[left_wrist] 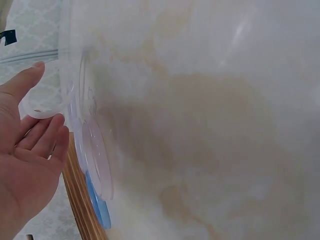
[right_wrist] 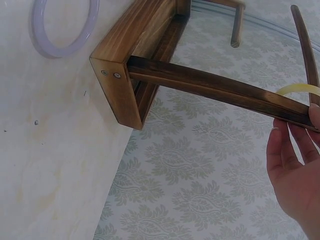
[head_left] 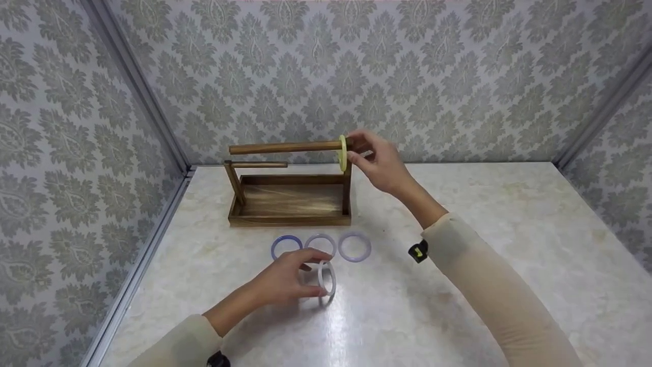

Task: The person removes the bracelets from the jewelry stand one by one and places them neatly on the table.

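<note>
On the upper bar of a wooden jewelry stand (head_left: 290,221) hangs a yellow bangle (head_left: 343,165), close to the right post. My right hand (head_left: 382,162) pinches this bangle from the right, its fingertips beside the top of the post (right_wrist: 215,89). Lower down, in front of the stand, my left hand (head_left: 285,278) holds a white bangle (head_left: 333,281) on edge between thumb and fingers, low over the table. Just beyond that hand lie a blue bangle (head_left: 273,248), a lavender bangle (head_left: 333,244) and a pale purple bangle (head_left: 369,247) in a row.
The stand has a shallow tray and a shorter, lower bar (head_left: 260,164) on its left post. Patterned wall panels (head_left: 316,76) rise behind the table (head_left: 458,244) and along both sides, with metal rails at the corners.
</note>
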Demonstrator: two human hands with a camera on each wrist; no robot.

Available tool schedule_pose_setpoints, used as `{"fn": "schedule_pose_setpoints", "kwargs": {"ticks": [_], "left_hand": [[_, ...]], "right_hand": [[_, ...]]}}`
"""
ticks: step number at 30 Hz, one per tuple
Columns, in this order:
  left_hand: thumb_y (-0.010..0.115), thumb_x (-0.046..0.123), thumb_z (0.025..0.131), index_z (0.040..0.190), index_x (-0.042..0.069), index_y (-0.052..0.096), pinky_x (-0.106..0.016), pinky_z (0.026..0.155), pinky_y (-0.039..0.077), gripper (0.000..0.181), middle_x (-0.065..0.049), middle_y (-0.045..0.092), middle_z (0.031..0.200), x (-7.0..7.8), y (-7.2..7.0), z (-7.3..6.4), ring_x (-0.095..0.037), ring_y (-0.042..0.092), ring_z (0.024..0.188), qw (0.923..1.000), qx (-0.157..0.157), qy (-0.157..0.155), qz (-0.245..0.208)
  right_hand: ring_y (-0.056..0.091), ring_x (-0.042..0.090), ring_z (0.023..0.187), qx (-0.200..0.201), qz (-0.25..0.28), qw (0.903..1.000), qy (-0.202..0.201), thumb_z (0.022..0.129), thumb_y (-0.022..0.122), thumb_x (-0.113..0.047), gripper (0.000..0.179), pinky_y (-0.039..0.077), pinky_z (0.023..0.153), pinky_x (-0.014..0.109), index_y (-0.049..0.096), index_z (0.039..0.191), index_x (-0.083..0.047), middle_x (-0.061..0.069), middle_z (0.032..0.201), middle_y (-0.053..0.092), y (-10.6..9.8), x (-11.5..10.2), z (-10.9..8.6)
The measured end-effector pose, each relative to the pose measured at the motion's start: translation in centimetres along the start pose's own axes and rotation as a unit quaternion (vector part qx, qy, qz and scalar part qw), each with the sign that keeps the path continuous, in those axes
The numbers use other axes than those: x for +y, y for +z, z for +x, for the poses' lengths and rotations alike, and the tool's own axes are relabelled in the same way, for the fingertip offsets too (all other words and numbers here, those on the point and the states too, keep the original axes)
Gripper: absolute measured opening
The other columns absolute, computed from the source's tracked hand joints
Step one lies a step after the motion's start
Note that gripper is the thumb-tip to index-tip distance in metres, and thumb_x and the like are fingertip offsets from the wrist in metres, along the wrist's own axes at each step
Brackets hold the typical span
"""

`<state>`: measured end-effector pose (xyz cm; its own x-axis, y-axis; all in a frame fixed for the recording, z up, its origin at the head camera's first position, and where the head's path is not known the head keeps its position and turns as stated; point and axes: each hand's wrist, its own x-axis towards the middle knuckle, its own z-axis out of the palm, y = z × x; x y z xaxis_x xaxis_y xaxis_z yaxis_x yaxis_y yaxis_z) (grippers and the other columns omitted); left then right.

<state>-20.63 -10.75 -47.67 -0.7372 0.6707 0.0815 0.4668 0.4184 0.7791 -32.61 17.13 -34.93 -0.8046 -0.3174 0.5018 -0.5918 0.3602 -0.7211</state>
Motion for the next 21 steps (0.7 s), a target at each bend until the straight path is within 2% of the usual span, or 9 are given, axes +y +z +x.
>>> {"fn": "schedule_pose_setpoints", "kwargs": {"ticks": [5,11,16,21], "left_hand": [[0.091,0.030,0.087,0.143,0.008,0.064,-0.047,0.108,0.053,0.066,-0.005,0.067,0.140,0.0,-0.4,-0.3,-0.025,0.061,0.130,0.9981,-0.001,0.015,0.060],[0.092,0.023,0.084,0.137,0.004,0.066,-0.046,0.112,0.049,0.062,-0.006,0.067,0.137,-0.1,-0.5,-0.5,-0.026,0.061,0.130,0.9892,-0.001,0.031,0.143],[0.093,0.022,0.083,0.137,0.005,0.066,-0.046,0.111,0.050,0.063,-0.005,0.066,0.136,-0.2,-0.2,-0.5,-0.026,0.060,0.130,0.9858,-0.008,0.024,0.166],[0.093,0.021,0.081,0.136,0.006,0.066,-0.045,0.109,0.051,0.063,-0.005,0.066,0.134,-0.4,0.1,-0.5,-0.024,0.059,0.127,0.9850,-0.006,0.019,0.172]], "right_hand": [[0.068,0.020,0.103,0.003,-0.001,1.0000,0.006,0.107,0.069,-0.019,0.027,0.060,0.086,0.042,0.067,0.132,-0.010,0.006,0.115,0.070,0.0,0.1,0.0],[0.067,0.029,0.106,0.008,-0.004,0.9998,0.015,0.107,0.066,-0.011,0.028,0.058,0.088,0.048,0.065,0.134,-0.005,0.012,0.119,0.069,0.2,-0.1,0.0],[0.067,0.033,0.106,0.009,-0.002,0.9997,0.021,0.107,0.064,-0.006,0.027,0.057,0.090,0.052,0.064,0.133,0.000,0.017,0.117,0.068,0.2,-1.7,-0.4],[0.067,0.032,0.107,0.006,-0.006,0.9999,0.015,0.107,0.064,-0.007,0.027,0.058,0.090,0.052,0.064,0.133,0.001,0.017,0.118,0.068,0.1,-3.0,-0.8]]}}
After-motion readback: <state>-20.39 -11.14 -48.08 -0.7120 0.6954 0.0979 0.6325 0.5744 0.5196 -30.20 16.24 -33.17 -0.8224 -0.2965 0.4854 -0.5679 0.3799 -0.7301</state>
